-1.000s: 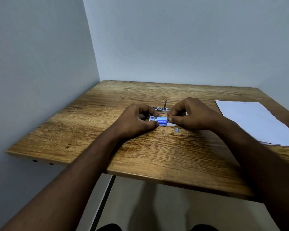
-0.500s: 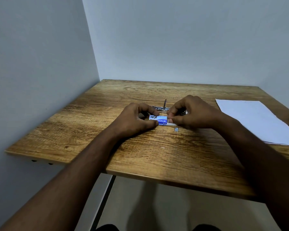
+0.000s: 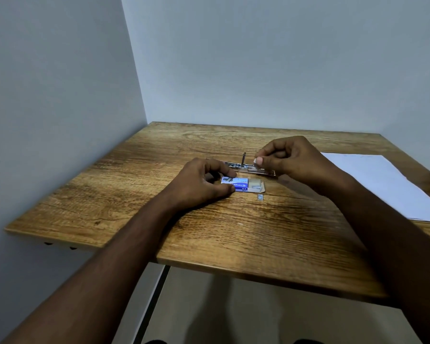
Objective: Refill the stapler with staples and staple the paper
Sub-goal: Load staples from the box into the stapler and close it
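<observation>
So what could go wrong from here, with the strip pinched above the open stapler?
1. The right hand pinches a small staple strip by fingertips alone above the open stapler; it could slip or break apart.
2. The staple box, steadied by the left hand, has its tray slid out; a nudge might spill staples.
3. A loose piece on the table could get lost.

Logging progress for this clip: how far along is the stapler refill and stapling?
Done: the stapler lies opened on the table, and the staple box has its tray slid out. In hand: the right hand pinches what looks like a staple strip above the stapler; the left hand steadies the box. Left: loading, closing, stapling the untouched paper.
</observation>
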